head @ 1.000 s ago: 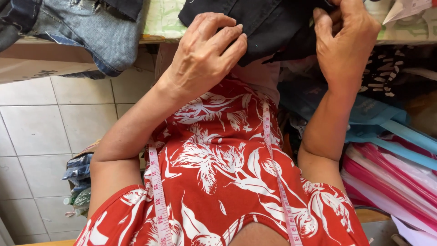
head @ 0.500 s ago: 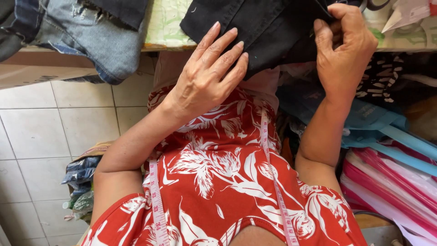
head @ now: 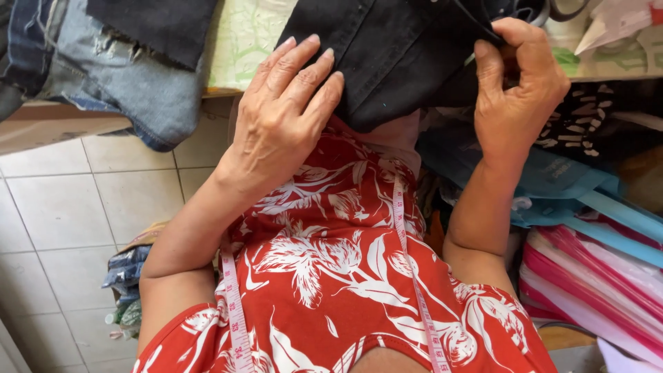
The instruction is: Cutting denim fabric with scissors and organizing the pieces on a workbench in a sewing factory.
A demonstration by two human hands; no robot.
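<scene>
A black garment (head: 394,48) hangs over the front edge of a table covered with a pale green patterned cloth (head: 242,34). My left hand (head: 286,110) lies flat with its fingers spread, the fingertips resting on the black cloth's left edge. My right hand (head: 518,86) pinches a fold of the same black cloth between thumb and fingers at its right side. A pink measuring tape (head: 414,276) hangs round my neck over my red flowered dress.
Blue denim clothes (head: 117,76) droop over the table's edge at the left. Below it is a white tiled floor (head: 62,228) with a small heap of cloth (head: 124,276). At the right are blue bags (head: 566,193) and stacked pink plastic bags (head: 601,283).
My left hand has slid down from the black cloth and opened its fingers flat at the cloth's edge. My right hand has kept its grip on the fold.
</scene>
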